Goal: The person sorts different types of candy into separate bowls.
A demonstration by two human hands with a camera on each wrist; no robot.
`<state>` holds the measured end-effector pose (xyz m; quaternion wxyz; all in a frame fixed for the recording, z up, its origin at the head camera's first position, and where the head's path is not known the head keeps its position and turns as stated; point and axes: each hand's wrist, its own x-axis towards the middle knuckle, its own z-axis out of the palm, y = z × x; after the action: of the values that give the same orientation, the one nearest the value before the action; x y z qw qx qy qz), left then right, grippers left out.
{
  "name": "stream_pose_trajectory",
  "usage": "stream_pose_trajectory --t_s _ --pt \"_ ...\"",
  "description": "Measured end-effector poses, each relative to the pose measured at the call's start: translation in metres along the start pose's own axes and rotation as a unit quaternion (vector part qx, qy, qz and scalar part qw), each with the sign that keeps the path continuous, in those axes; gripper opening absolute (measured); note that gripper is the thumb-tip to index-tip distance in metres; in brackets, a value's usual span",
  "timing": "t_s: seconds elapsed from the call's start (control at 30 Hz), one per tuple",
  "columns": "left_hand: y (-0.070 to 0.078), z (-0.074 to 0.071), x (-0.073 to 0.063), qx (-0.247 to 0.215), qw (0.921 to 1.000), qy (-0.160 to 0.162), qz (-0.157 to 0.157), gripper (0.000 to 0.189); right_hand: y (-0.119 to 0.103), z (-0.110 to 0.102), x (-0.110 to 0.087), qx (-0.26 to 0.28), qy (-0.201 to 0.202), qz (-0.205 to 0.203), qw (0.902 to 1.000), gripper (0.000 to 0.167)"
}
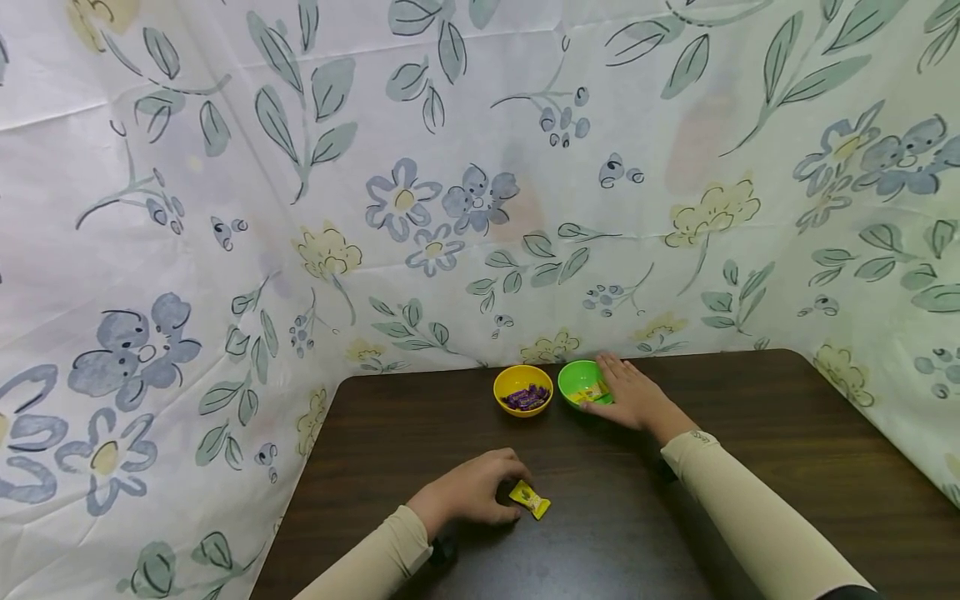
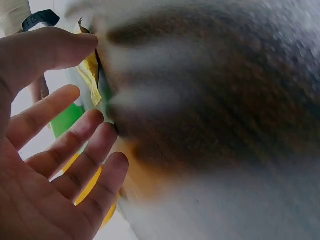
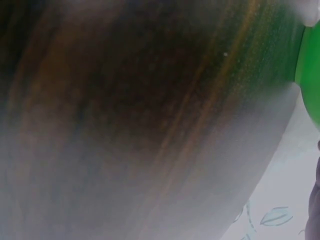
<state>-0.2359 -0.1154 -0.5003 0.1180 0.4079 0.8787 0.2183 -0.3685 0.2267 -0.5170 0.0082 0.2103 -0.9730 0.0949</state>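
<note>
A yellow wrapped candy [image 1: 530, 499] lies on the dark table, right beside my left hand [image 1: 480, 492]. In the left wrist view, this candy [image 2: 90, 72] shows behind the thumb, and the left hand's [image 2: 60, 150] fingers are spread and loosely bent, with nothing gripped. My right hand [image 1: 633, 396] rests at the right side of a green bowl [image 1: 572, 374], fingers extended by the far rim and thumb by the near side. Yellow candies [image 1: 591, 392] are inside that bowl. Only edges of the right hand [image 3: 313, 205] and green bowl [image 3: 312, 75] enter the right wrist view.
A yellow bowl [image 1: 522, 372] of several purple-wrapped candies [image 1: 527, 398] stands just left of the green bowl. The brown wooden table [image 1: 405, 433] ends at a floral-print cloth [image 1: 450, 275] hanging behind it and along both sides.
</note>
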Motion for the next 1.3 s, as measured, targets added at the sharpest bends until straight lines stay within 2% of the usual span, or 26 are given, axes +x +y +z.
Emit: stream_pose_trajectory --t_s 0.2,0.5,1.0,1.3 --pt "0.001 0.001 0.001 0.011 0.9999 -0.006 -0.011 0.041 -0.001 -0.001 0.0 -0.004 0.002 -0.005 1.0 0.109" --pt "0.008 0.008 0.006 0.023 0.9997 -0.002 -0.006 0.034 -0.001 0.0 0.0 -0.004 0.003 -0.008 1.0 0.109" --pt "0.021 0.017 0.017 0.088 0.996 0.005 0.012 0.022 -0.004 0.0 0.0 0.005 -0.006 -0.001 1.0 0.11" --pt "0.03 0.02 0.027 0.118 0.9923 0.013 0.035 0.016 -0.001 -0.001 0.0 0.002 0.0 -0.005 1.0 0.11"
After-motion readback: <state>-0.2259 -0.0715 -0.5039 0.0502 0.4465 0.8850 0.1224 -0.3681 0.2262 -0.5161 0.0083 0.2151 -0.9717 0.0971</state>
